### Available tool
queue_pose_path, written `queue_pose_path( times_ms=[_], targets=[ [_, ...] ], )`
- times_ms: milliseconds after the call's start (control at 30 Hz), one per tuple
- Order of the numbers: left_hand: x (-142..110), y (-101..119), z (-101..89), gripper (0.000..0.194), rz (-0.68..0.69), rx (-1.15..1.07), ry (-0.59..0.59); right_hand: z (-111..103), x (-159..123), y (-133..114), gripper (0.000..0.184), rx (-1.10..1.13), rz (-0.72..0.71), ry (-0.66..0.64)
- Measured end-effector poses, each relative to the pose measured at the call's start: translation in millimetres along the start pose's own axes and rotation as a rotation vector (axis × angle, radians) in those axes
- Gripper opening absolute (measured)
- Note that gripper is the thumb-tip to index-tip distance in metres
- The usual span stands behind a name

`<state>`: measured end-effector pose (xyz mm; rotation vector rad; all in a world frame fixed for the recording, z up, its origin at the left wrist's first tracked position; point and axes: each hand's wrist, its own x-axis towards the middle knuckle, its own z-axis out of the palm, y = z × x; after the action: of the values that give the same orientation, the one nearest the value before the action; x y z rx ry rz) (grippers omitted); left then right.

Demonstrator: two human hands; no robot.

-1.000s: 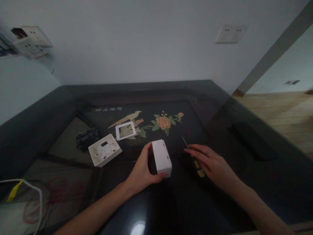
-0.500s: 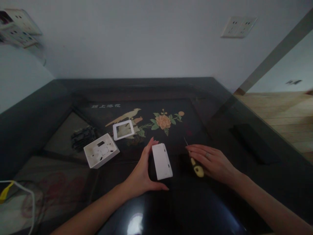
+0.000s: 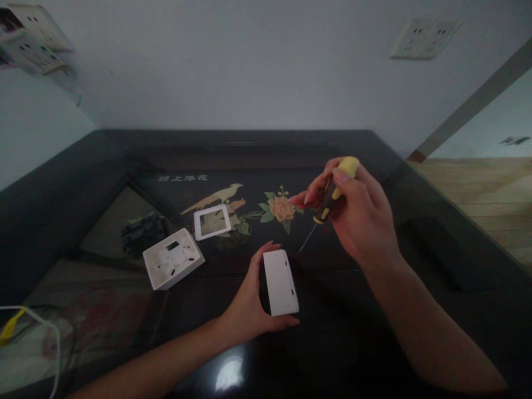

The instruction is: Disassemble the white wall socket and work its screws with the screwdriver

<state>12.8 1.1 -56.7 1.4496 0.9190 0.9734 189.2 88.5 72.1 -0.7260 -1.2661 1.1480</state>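
My left hand point(image 3: 253, 299) grips a white plastic box point(image 3: 281, 284) by its two ends, thumb at the near end and fingers at the far one. Two small dark slots show along the box's right edge. Raised above the table, my right hand point(image 3: 361, 205) holds a yellow and black screwdriver point(image 3: 332, 194) by its handle. Its thin shaft points down and left, with the tip a little beyond the right side of the box and apart from it. Left of my left hand lies an open white mounting box point(image 3: 173, 258), and behind that a white square frame point(image 3: 211, 221).
A black part point(image 3: 143, 235) lies left of the mounting box. A dark flat object point(image 3: 444, 252) rests at the table's right side. A white cable point(image 3: 56, 338) with a yellow piece point(image 3: 12, 327) runs along the left edge. Wall sockets point(image 3: 426, 39) are at the back.
My right hand has picked the screwdriver up off the table, turning it so the tip points down and left. The left hand still holds the white box in nearly the same place.
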Motion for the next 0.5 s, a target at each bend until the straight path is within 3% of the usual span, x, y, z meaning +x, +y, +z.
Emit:
queue_pose_path(
  times_ms=[133, 300, 500],
  targets=[
    [0, -2, -1.8, 0.109, -0.013, 0.035, -0.016, 14, 2, -8, 0.010, 0.191, 0.087, -0.038],
    [0, -2, -5.1, 0.105, 0.010, 0.065, -0.035, 33, 3, -18, 0.052, 0.341, 0.149, -0.082],
    [3, 2, -4.5, 0.097, 0.036, 0.044, -0.021, 38, -3, -15, 0.060, 0.311, 0.197, -0.127]
  ],
)
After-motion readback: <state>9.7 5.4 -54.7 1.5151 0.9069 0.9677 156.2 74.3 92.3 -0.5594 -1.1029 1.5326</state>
